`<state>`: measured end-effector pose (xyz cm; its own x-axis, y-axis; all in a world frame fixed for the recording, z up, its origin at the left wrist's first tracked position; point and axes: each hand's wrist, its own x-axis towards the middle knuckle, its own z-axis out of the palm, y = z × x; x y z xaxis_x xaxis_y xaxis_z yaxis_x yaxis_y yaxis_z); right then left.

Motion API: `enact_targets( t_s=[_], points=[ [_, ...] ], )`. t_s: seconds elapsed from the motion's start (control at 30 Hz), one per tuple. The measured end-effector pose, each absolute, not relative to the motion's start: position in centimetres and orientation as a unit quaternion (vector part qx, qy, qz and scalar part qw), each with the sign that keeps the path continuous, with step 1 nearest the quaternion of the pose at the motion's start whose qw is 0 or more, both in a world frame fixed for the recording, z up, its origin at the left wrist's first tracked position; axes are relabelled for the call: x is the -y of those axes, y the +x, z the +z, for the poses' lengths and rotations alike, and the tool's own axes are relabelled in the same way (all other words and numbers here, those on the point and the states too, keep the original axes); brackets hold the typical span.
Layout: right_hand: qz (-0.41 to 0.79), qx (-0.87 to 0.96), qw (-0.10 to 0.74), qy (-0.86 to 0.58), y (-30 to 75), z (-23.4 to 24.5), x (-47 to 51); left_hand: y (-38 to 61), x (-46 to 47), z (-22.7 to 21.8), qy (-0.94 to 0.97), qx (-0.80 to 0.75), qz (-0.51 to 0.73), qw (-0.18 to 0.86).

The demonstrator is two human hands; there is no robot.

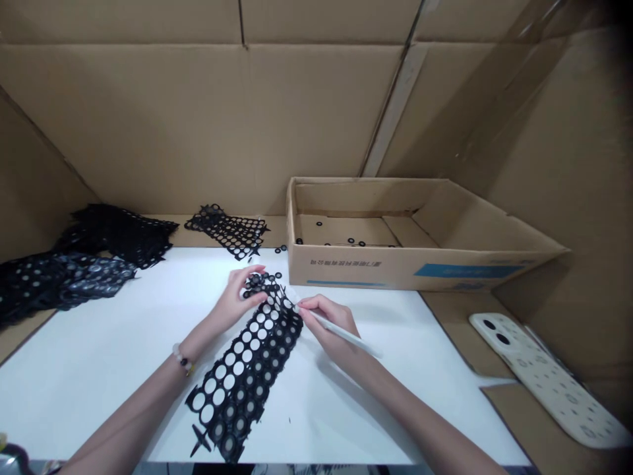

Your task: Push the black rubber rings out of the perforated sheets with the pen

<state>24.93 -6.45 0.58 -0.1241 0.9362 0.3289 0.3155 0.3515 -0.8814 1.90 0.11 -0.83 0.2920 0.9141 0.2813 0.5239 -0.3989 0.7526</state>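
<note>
A long black perforated sheet [237, 369] lies aslant on the white tabletop. Its left rows are bare round holes, while rings still sit in the right rows. My left hand [232, 300] is at the far end, thumb and forefinger spread in a curve around a cluster of small black rings [270, 277]. The thumb tip rests at the sheet's edge. In my right hand [336, 323] is a white pen-like stick [353, 340], gripped between thumb and fingers. Its tip meets the sheet's far right part; the exact contact is hard to make out.
A shallow cardboard box [356, 267] stands behind my right hand, several black rings inside. More punched sheet [230, 231] lies at the back, with heaped black sheets [116, 237] at the left. A spotted phone case [544, 376] is at the right. Cardboard walls [198, 119] surround the table.
</note>
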Motion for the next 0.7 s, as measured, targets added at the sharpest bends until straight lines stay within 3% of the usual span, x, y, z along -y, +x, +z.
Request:
enact_targets(
  t_s=[0.1,0.2,0.7],
  points=[
    [0.346,0.688,0.465,-0.437,25.1,1.0,6.6,3.1,0.7,-0.8,0.755,-0.4,0.323,0.406],
    [0.349,0.688,0.463,-0.436,25.2,1.8,6.8,4.0,1.3,-1.0,0.717,-0.431,0.295,0.462],
    [0.278,0.691,0.507,-0.434,25.4,1.7,6.6,4.5,1.6,-0.2,0.622,-0.493,0.32,0.516]
  ],
)
